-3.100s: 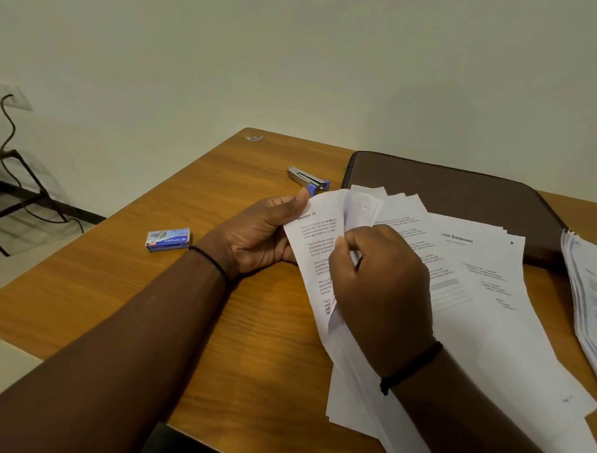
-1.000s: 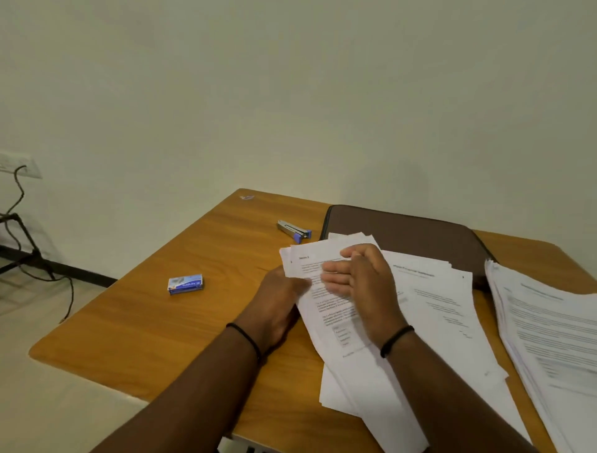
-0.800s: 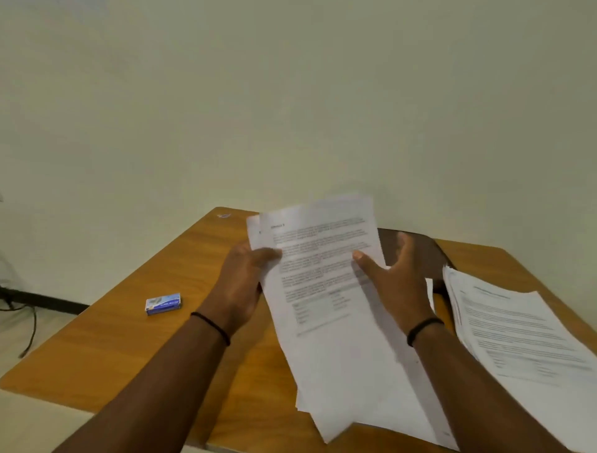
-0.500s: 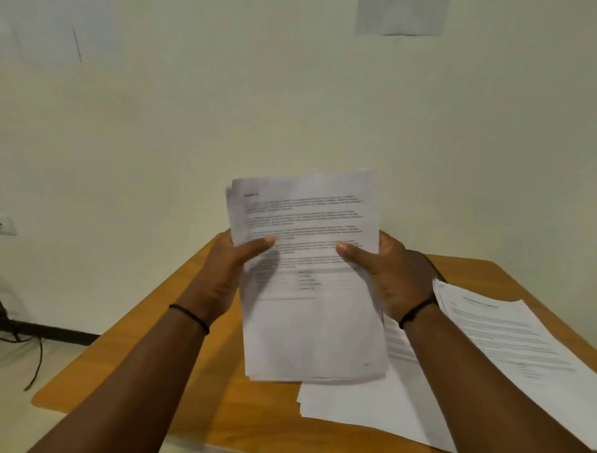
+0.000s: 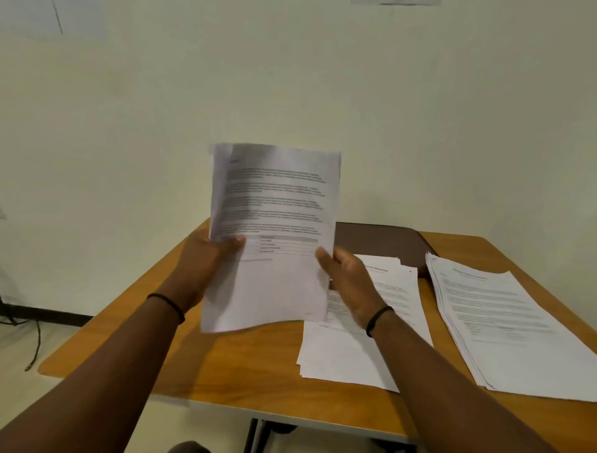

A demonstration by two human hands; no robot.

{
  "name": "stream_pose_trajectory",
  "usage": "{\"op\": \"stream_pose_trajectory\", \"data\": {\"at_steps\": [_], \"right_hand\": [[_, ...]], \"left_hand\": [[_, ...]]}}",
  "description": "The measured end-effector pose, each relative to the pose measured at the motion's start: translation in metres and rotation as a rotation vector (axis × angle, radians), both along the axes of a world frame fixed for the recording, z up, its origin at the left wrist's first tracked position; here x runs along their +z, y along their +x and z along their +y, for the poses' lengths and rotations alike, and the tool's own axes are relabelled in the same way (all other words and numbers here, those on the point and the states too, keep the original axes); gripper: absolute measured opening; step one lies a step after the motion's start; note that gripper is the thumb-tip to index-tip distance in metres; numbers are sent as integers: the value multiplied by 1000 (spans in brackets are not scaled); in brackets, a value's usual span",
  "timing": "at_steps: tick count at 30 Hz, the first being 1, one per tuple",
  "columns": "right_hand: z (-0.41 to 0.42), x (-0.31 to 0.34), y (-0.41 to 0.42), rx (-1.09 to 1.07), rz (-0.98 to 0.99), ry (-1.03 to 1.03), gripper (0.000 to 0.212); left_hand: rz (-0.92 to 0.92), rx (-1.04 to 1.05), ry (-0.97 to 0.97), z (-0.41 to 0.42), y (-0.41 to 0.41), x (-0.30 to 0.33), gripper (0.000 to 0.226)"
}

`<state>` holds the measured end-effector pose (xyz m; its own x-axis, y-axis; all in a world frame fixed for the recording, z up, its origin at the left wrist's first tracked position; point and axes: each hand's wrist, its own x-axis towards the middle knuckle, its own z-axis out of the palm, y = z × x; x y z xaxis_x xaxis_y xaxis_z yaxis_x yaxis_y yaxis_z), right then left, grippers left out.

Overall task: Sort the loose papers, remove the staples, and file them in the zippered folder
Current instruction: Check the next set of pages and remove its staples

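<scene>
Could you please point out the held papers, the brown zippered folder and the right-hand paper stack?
held papers (image 5: 274, 207): head view, printed upper middle.
zippered folder (image 5: 381, 242): head view, bare brown cover.
right-hand paper stack (image 5: 504, 323): head view, top sheet's middle.

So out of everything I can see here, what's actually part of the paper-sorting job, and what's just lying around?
Part of the job:
- held papers, gripped by the left hand and right hand
- middle paper pile
- right paper pile
- brown folder, partly under the piles

Just lying about:
- cable on the floor
- sheet on the wall
</scene>
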<state>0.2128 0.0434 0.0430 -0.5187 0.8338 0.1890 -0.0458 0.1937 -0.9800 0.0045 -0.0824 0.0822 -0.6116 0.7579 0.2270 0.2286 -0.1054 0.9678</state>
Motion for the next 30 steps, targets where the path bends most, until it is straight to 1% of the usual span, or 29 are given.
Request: {"op": "stream_pose_trajectory", "data": {"at_steps": [1, 2, 4, 5, 7, 9, 11, 13, 17, 18, 20, 22, 23, 24, 25, 26, 27, 28, 30], "right_hand": [[10, -3, 7, -97, -46, 19, 60], [20, -6, 16, -246, -138, 68, 54], [40, -19, 42, -561, -463, 209, 36], [45, -25, 54, -659, -613, 222, 32], [52, -33, 75, -788, -826, 201, 40], [57, -35, 85, -842, -940, 150, 58], [68, -36, 88, -842, -987, 67, 77], [76, -36, 87, -790, -1014, 8, 84], [88, -27, 79, -620, -1056, -32, 74], [91, -25, 78, -597, -1074, -58, 75], [91, -21, 76, -628, -1122, -100, 88], [90, -20, 72, -735, -1137, -82, 107], [91, -21, 70, -763, -1116, -72, 118], [96, -24, 69, -766, -1090, -56, 128], [100, -25, 67, -743, -1053, -81, 133], [105, -28, 65, -702, -1021, -107, 132], [111, -32, 65, -665, -1014, -135, 125], [116, -33, 65, -641, -1005, -151, 111], [117, -32, 68, -636, -941, -186, 74]], "left_hand": [[26, 36, -19, 1, -6, 4, 1], [51, 72, -57, 2, -11, 6, 5], [91, 107, -202, 7, -22, 2, 6], [106, 103, -288, 8, -26, -3, 7], [104, 74, -420, 13, -25, -15, 6], [96, 57, -506, 19, -22, -29, 11], [87, 56, -555, 25, -17, -39, 9], [66, 59, -585, 32, -15, -49, 15], [-15, 53, -599, 40, -16, -59, 25], [-32, 49, -599, 41, -17, -61, 29], [-38, 44, -596, 42, -20, -63, 30], [-45, 36, -582, 41, -18, -63, 14], [-52, 37, -577, 41, -18, -65, 9], [-55, 38, -571, 42, -18, -65, 8], [-54, 38, -573, 42, -19, -67, 10], [-51, 39, -574, 42, -19, -68, 15], [-47, 43, -576, 42, -20, -68, 19], [-41, 41, -575, 42, -20, -68, 19], [-23, 39, -573, 42, -20, -70, 12]]}}
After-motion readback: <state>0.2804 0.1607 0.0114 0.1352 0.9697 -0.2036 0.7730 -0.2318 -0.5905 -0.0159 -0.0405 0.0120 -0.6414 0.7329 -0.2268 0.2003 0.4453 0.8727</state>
